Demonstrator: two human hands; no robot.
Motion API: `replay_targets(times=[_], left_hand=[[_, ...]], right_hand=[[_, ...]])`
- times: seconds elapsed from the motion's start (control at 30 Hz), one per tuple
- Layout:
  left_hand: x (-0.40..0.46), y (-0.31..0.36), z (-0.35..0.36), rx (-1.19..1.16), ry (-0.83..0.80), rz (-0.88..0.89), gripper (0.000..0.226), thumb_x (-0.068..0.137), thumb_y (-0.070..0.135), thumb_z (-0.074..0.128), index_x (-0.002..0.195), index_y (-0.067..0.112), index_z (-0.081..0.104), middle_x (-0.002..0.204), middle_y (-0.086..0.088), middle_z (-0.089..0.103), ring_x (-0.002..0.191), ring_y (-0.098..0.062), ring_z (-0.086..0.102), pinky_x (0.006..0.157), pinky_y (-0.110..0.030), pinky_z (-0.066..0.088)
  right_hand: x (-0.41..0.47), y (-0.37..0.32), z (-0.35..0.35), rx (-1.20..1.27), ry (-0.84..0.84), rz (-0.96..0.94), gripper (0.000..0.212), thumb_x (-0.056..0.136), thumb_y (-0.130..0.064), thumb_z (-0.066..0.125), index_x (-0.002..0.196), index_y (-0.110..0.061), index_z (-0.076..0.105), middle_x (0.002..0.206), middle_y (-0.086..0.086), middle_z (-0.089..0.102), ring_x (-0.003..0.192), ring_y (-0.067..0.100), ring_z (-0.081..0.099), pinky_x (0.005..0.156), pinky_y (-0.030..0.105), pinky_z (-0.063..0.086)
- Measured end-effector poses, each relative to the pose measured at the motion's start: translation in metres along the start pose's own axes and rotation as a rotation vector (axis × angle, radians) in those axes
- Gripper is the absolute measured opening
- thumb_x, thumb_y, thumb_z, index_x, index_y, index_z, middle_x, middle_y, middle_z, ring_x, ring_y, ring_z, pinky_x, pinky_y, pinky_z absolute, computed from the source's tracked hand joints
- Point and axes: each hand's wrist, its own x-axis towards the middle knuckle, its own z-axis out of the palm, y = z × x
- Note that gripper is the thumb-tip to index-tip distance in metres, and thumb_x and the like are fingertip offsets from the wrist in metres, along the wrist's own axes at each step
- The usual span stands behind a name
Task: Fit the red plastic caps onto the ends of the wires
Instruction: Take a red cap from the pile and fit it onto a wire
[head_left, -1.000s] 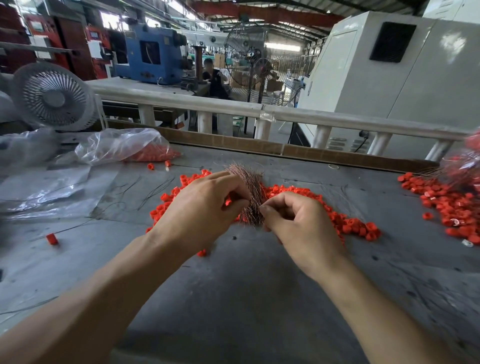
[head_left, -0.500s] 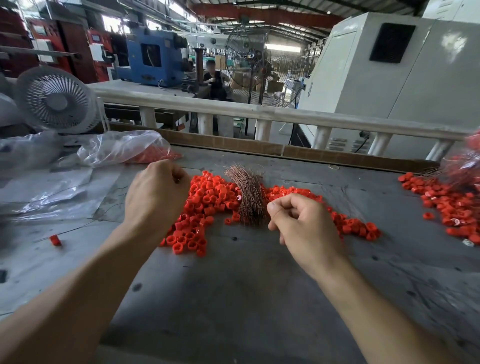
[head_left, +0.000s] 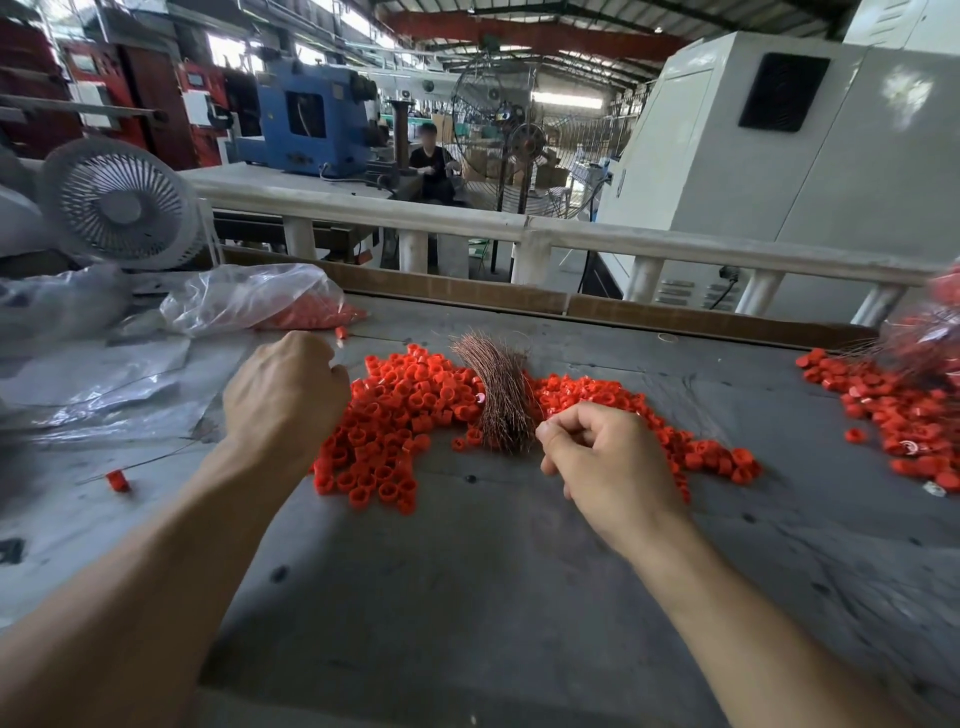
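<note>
Hundreds of small ring-shaped red plastic caps (head_left: 395, 415) surround a bristly copper wire bundle (head_left: 501, 395). Left hand (head_left: 283, 397) curled, contents hidden; right hand (head_left: 608, 467) pinches near the wires, its hold unclear.

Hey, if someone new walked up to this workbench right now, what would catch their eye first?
Probably the big spill of red caps across the middle of the grey table, split by a bundle of copper wires lying in it. The left hand and right hand sit curled on either side of that bundle. A second heap of red caps lies at the far right.
</note>
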Motion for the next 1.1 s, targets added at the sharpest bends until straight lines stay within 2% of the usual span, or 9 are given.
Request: replay_targets(times=[0.13, 0.3, 0.47, 0.6, 0.67, 0.77, 0.83, 0.97, 1.1], left_hand=[[-0.007, 0.012, 0.002, -0.140, 0.046, 0.141, 0.019, 0.092, 0.019, 0.059, 0.084, 0.022, 0.075, 0.083, 0.001, 0.073, 0.074, -0.022, 0.064, 0.063, -0.037, 0.054], [-0.024, 0.034, 0.007, -0.383, -0.050, 0.361, 0.005, 0.091, 0.026, 0.072, 0.089, 0.027, 0.077, 0.081, 0.016, 0.072, 0.074, -0.005, 0.066, 0.073, -0.035, 0.058], [-0.037, 0.044, 0.018, -0.302, -0.235, 0.456, 0.020, 0.082, 0.051, 0.077, 0.082, 0.032, 0.073, 0.076, 0.013, 0.069, 0.070, -0.003, 0.061, 0.069, -0.035, 0.054], [-0.041, 0.049, 0.020, -0.220, -0.247, 0.501, 0.036, 0.075, 0.065, 0.075, 0.085, 0.031, 0.070, 0.076, 0.014, 0.066, 0.070, 0.000, 0.057, 0.062, -0.030, 0.050], [-0.043, 0.054, 0.021, -0.210, -0.201, 0.525, 0.031, 0.080, 0.060, 0.074, 0.084, 0.030, 0.068, 0.074, 0.013, 0.063, 0.069, -0.001, 0.055, 0.057, -0.027, 0.044], [-0.047, 0.057, 0.025, -0.244, -0.157, 0.572, 0.020, 0.092, 0.043, 0.068, 0.083, 0.026, 0.068, 0.074, 0.011, 0.064, 0.068, -0.005, 0.055, 0.061, -0.029, 0.046], [-0.048, 0.058, 0.026, -0.254, -0.147, 0.594, 0.018, 0.094, 0.037, 0.065, 0.081, 0.025, 0.067, 0.074, 0.011, 0.063, 0.069, -0.006, 0.054, 0.062, -0.030, 0.046], [-0.048, 0.059, 0.022, -0.310, -0.112, 0.662, 0.018, 0.091, 0.031, 0.063, 0.075, 0.025, 0.062, 0.066, 0.011, 0.059, 0.064, -0.006, 0.054, 0.057, -0.029, 0.044], [-0.054, 0.062, 0.013, -0.433, -0.087, 0.695, 0.020, 0.093, 0.030, 0.067, 0.074, 0.033, 0.061, 0.062, 0.015, 0.056, 0.059, -0.004, 0.055, 0.051, -0.016, 0.035]], right_hand=[[0.001, 0.002, 0.000, -0.038, 0.016, -0.005, 0.024, 0.095, -0.025, 0.067, 0.071, -0.022, 0.067, 0.065, -0.007, 0.071, 0.046, 0.005, 0.056, 0.052, 0.030, 0.050], [0.005, 0.002, 0.001, -0.126, 0.089, -0.010, 0.017, 0.091, -0.024, 0.069, 0.074, -0.024, 0.069, 0.064, -0.015, 0.068, 0.058, 0.006, 0.061, 0.055, 0.027, 0.049], [0.016, -0.009, -0.007, -0.310, 0.021, -0.024, 0.015, 0.088, -0.024, 0.070, 0.074, -0.028, 0.068, 0.064, -0.015, 0.065, 0.063, 0.005, 0.062, 0.060, 0.029, 0.050], [0.028, -0.021, -0.007, -0.428, -0.057, -0.066, 0.014, 0.089, -0.025, 0.070, 0.076, -0.030, 0.068, 0.063, -0.015, 0.060, 0.064, 0.003, 0.058, 0.056, 0.025, 0.043], [0.028, -0.021, -0.004, -0.409, -0.009, -0.092, 0.014, 0.089, -0.025, 0.069, 0.076, -0.029, 0.068, 0.062, -0.016, 0.061, 0.063, 0.001, 0.058, 0.056, 0.024, 0.044], [0.026, -0.011, -0.001, -0.295, 0.105, -0.100, 0.011, 0.090, -0.023, 0.069, 0.081, -0.028, 0.071, 0.068, -0.017, 0.066, 0.066, 0.001, 0.062, 0.063, 0.027, 0.052], [0.024, -0.005, -0.002, -0.249, 0.130, -0.103, 0.009, 0.091, -0.020, 0.070, 0.086, -0.027, 0.073, 0.071, -0.018, 0.066, 0.068, -0.001, 0.062, 0.063, 0.020, 0.051], [0.019, -0.006, -0.006, -0.154, 0.028, -0.238, 0.015, 0.091, -0.015, 0.075, 0.097, -0.030, 0.074, 0.082, -0.018, 0.064, 0.077, -0.005, 0.060, 0.066, 0.006, 0.040], [0.014, -0.014, -0.004, -0.106, -0.075, -0.356, 0.009, 0.089, -0.018, 0.079, 0.095, -0.025, 0.078, 0.096, -0.011, 0.065, 0.084, 0.005, 0.061, 0.075, 0.013, 0.044]])
